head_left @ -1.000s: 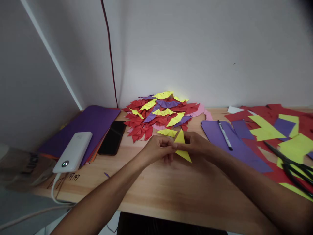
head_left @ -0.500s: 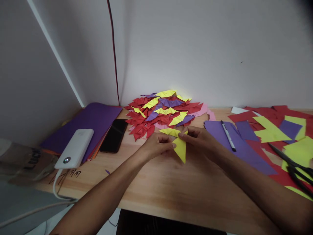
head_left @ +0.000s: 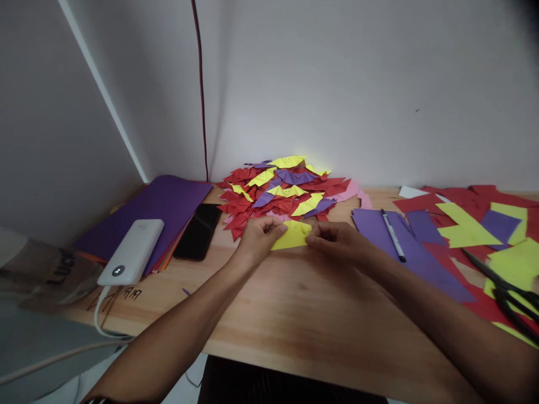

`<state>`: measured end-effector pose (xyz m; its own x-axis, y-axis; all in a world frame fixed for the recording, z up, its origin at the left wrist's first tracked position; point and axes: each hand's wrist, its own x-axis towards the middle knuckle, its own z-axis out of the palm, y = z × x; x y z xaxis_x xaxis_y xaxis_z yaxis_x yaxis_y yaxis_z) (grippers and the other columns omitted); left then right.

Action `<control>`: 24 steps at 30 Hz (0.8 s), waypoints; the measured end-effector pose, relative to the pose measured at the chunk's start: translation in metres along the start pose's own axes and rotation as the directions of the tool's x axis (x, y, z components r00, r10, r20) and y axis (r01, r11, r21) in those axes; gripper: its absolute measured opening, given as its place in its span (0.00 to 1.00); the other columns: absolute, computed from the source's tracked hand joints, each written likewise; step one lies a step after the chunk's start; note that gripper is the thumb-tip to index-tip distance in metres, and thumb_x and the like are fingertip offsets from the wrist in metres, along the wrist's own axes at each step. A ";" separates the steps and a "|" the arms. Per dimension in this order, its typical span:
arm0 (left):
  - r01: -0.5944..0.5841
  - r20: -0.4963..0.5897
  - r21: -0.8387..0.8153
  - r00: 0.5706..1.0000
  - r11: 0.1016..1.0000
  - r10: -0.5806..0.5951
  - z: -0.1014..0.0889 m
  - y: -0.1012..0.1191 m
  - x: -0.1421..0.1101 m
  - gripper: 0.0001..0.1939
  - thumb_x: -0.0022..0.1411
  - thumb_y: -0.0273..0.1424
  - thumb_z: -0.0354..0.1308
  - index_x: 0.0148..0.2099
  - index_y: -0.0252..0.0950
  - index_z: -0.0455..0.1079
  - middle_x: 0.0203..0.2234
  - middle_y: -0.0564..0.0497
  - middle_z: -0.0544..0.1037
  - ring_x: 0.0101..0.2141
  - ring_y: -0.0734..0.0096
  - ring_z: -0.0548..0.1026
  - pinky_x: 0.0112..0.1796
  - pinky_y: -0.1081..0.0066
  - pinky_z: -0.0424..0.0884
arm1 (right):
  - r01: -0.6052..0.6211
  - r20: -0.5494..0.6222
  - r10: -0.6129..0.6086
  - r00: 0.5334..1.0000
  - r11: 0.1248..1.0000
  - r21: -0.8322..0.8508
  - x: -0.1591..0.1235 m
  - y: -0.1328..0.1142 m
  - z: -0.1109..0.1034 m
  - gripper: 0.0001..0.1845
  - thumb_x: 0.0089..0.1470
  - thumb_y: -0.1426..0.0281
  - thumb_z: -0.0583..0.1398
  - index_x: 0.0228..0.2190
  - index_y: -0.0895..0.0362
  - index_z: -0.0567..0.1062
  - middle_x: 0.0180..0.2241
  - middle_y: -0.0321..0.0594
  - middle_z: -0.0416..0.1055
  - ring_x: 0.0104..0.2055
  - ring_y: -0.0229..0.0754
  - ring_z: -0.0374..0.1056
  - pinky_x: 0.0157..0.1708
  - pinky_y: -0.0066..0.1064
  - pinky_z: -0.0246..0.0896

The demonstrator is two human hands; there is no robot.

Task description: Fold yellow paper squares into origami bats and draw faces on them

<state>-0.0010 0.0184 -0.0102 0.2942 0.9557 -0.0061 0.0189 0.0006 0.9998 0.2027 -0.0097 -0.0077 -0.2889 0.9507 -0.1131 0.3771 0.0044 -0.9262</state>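
Observation:
Between my two hands is a creased piece of yellow paper (head_left: 291, 235), held just above the wooden table. The thumb and fingers of my left hand (head_left: 261, 234) pinch its left side. My right hand (head_left: 332, 238) grips the right edge, fingers curled. Just beyond the hands lies a heap of folded paper shapes (head_left: 278, 191) in red, yellow and purple, some with small dots drawn on them. My fingers hide parts of the yellow paper's edges.
A white power bank (head_left: 131, 252) with a cable lies partly on purple sheets (head_left: 168, 196), beside a black phone (head_left: 197, 231). To the right are a pen (head_left: 393, 235) on purple paper (head_left: 421, 275), coloured scraps (head_left: 467, 227) and black scissors (head_left: 501, 283).
The yellow paper has changed from a shape with a point hanging down to a wider, flatter one. My left hand has shifted slightly, and its grip is now at the paper's left side.

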 end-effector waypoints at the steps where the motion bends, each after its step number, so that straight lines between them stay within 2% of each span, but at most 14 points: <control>1: -0.002 -0.001 0.012 1.000 1.000 0.002 0.000 0.000 0.000 0.13 0.50 0.37 0.63 0.28 0.30 0.71 0.23 0.53 0.71 0.25 0.78 0.66 0.27 0.77 0.60 | -0.014 0.021 0.014 1.000 1.000 -0.008 0.001 0.000 -0.001 0.18 0.49 0.56 0.61 0.22 0.57 0.66 0.21 0.33 0.63 0.23 0.33 0.56 0.21 0.26 0.47; 4: -0.006 0.013 0.051 1.000 0.999 0.006 0.000 0.002 -0.001 0.13 0.50 0.37 0.63 0.29 0.30 0.72 0.24 0.52 0.73 0.26 0.77 0.68 0.28 0.76 0.61 | -0.020 0.103 0.027 0.994 0.998 -0.065 0.002 0.000 -0.006 0.18 0.49 0.56 0.61 0.22 0.57 0.66 0.21 0.33 0.63 0.23 0.33 0.56 0.22 0.26 0.48; 7: 0.006 0.060 0.092 0.998 0.996 -0.011 0.003 0.004 -0.003 0.13 0.49 0.36 0.64 0.30 0.30 0.73 0.23 0.51 0.73 0.25 0.77 0.67 0.28 0.76 0.61 | 0.026 0.119 -0.014 0.993 0.994 -0.102 0.001 -0.003 -0.007 0.20 0.53 0.53 0.57 0.24 0.57 0.67 0.22 0.34 0.63 0.23 0.34 0.56 0.23 0.27 0.49; 10: 0.010 0.111 0.079 0.994 0.997 -0.018 0.009 0.003 -0.006 0.13 0.46 0.35 0.67 0.28 0.31 0.71 0.21 0.54 0.72 0.23 0.79 0.66 0.26 0.77 0.60 | 0.082 0.075 -0.074 0.994 0.991 -0.110 -0.001 -0.006 -0.002 0.20 0.57 0.53 0.53 0.26 0.57 0.67 0.23 0.34 0.63 0.25 0.35 0.57 0.24 0.27 0.50; 14: 0.011 0.160 0.058 0.987 0.998 -0.020 0.015 -0.001 -0.008 0.12 0.44 0.32 0.68 0.28 0.32 0.68 0.21 0.55 0.72 0.23 0.80 0.67 0.26 0.77 0.60 | 0.151 0.030 -0.148 0.988 0.974 -0.170 -0.005 -0.007 0.010 0.17 0.57 0.56 0.54 0.27 0.56 0.69 0.23 0.34 0.62 0.26 0.36 0.56 0.25 0.28 0.49; 17: 0.016 0.164 0.138 0.986 0.990 -0.038 0.015 -0.001 -0.009 0.09 0.47 0.31 0.66 0.29 0.32 0.71 0.22 0.54 0.74 0.24 0.78 0.69 0.27 0.76 0.62 | 0.129 -0.022 -0.137 0.990 0.966 -0.223 -0.007 -0.006 0.015 0.18 0.58 0.57 0.53 0.25 0.56 0.67 0.22 0.34 0.61 0.25 0.36 0.55 0.24 0.28 0.48; 20: -0.040 0.188 0.223 0.982 0.974 -0.003 0.012 0.000 -0.010 0.06 0.51 0.31 0.63 0.30 0.33 0.75 0.25 0.52 0.77 0.26 0.75 0.71 0.30 0.75 0.63 | 0.117 -0.100 -0.151 0.983 0.952 -0.284 -0.008 -0.005 0.015 0.17 0.58 0.58 0.53 0.24 0.56 0.66 0.22 0.34 0.62 0.26 0.37 0.56 0.25 0.28 0.48; 24: -0.054 0.179 0.299 0.984 0.953 0.000 0.008 0.000 -0.009 0.08 0.55 0.33 0.59 0.29 0.33 0.74 0.21 0.52 0.76 0.24 0.75 0.71 0.28 0.75 0.63 | 0.105 -0.192 -0.168 0.967 0.948 -0.300 -0.006 -0.005 0.010 0.16 0.59 0.59 0.51 0.25 0.55 0.65 0.24 0.35 0.63 0.27 0.38 0.57 0.26 0.29 0.49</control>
<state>0.0036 0.0072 -0.0105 0.4609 0.8874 -0.0094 0.2881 -0.1396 0.9474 0.1940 -0.0189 -0.0063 -0.1739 0.9781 0.1147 0.5909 0.1968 -0.7823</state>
